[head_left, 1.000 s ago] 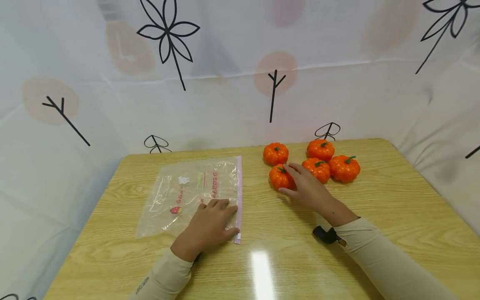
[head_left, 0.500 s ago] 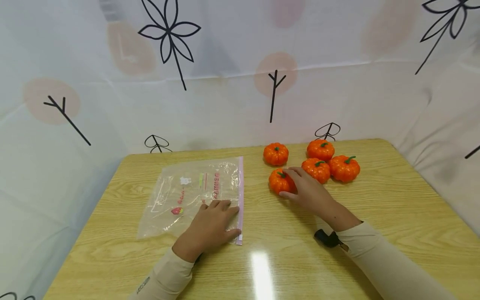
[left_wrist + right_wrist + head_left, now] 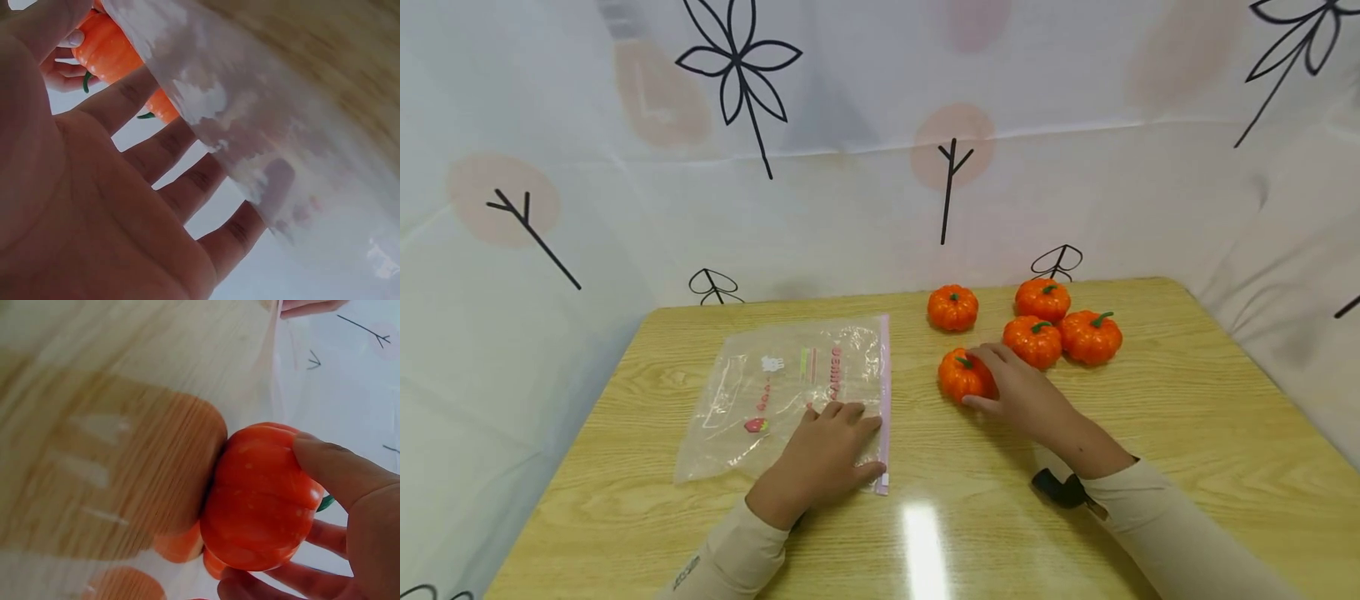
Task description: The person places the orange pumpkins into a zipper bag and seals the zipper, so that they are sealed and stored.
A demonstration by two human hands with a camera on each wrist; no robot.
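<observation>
My left hand (image 3: 822, 454) rests with spread fingers on a flat, clear plastic zip bag (image 3: 842, 333), near the lilac zip strip (image 3: 884, 367) along its right side. In the left wrist view the fingers are fairly straight and their tips meet the clear plastic (image 3: 206, 100). With thumb and fingers round it, my right hand (image 3: 1030, 400) holds a small orange toy pumpkin (image 3: 958, 377) with a green stem. The right wrist view shows the thumb on one side of this pumpkin (image 3: 259, 500) and the fingers on the other; its underside is at the tabletop.
One pumpkin (image 3: 952, 308) stands behind the held one. A cluster of three, a front pumpkin (image 3: 1033, 343), a back pumpkin (image 3: 1042, 300) and a right pumpkin (image 3: 1092, 338), sits to the right. A patterned white cloth (image 3: 850, 217) hangs behind the wooden table (image 3: 970, 517).
The right hand has drawn its pumpkin a little toward the person, away from the others. The bag and left hand have shifted slightly right and nearer.
</observation>
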